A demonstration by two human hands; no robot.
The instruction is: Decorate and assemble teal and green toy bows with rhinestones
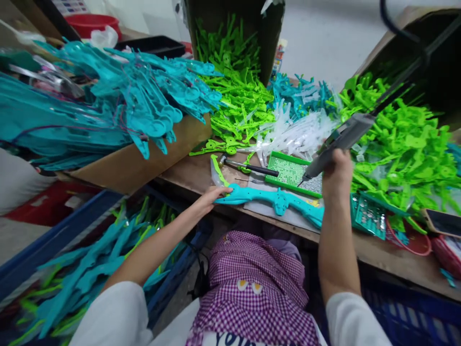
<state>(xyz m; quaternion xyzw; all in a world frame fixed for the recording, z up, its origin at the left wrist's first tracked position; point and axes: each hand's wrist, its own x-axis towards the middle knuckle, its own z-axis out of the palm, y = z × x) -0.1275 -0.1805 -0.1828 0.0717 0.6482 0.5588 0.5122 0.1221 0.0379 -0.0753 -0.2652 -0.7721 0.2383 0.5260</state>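
My right hand [337,173] is wrapped round a grey electric screwdriver [340,139], tilted with its bit pointing down and left. The bit's tip is over a green tray [293,190] of small screws; whether it touches any is too small to tell. My left hand [210,198] pinches the left end of a long turquoise plastic part [257,193] lying along the table's front edge. Behind that end, a lime-green curved piece with a clear blade-like part [217,172] lies beside my fingers. A hammer [252,167] with a black handle rests behind the turquoise part, its handle end at the tray.
A cardboard box [180,146] heaped with turquoise parts stands left. Lime-green pieces [406,144] pile up at right, others at centre back beside clear pieces [295,132]. A teal tray [370,216], a red basket [410,242] and a phone [444,223] lie at right. A blue crate [39,247] stands below left.
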